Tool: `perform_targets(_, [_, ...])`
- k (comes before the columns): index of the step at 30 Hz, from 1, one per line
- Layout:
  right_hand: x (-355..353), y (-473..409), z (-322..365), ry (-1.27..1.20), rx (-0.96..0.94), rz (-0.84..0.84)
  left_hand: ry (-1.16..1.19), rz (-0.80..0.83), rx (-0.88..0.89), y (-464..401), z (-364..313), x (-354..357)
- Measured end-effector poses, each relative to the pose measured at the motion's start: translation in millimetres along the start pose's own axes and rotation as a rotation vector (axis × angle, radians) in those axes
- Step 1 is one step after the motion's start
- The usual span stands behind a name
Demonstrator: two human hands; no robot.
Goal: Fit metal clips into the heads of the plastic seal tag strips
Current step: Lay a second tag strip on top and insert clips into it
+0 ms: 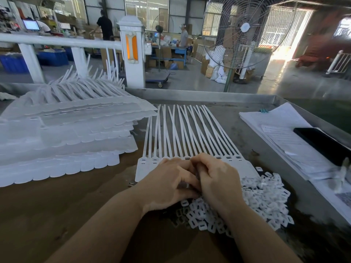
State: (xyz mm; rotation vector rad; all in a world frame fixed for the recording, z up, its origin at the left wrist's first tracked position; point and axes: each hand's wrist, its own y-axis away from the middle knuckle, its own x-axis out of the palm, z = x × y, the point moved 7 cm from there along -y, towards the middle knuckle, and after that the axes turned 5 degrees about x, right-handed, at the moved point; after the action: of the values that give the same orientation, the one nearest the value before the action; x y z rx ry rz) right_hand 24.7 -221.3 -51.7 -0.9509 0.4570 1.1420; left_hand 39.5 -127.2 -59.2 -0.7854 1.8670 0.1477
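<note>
Both forearms nearest, left hand and right hand curled together over seal tag strip heads, pinched item hidden, white plastic pieces beside.

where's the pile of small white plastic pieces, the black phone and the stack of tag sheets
pile of small white pieces (266,198), head view, middle of the heap
black phone (321,144), head view, its dark screen
stack of tag sheets (66,141), head view, top sheets' flat tags

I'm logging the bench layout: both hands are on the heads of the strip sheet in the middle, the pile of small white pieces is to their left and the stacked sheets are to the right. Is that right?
Not quite: the sides are swapped. In the head view the pile of small white pieces lies to the right of the left hand and right hand, and the stacked sheets lie to the left. Both hands do sit on the heads of the strip sheet in the middle.
</note>
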Motion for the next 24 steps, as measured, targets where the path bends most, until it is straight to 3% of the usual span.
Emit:
perform_targets(14, [0,0,-2,-0.043,0.02,-0.016,0.072,-0.104,0.024,-2,1,-3])
perform_targets(19, [0,1,-1,-0.044,0.01,-0.022,0.266,-0.214,-0.165,1,15,-11])
perform_targets(24, [1,0,-2,-0.061,0.026,-0.024,0.465,-0.446,-0.344,9,35,-22])
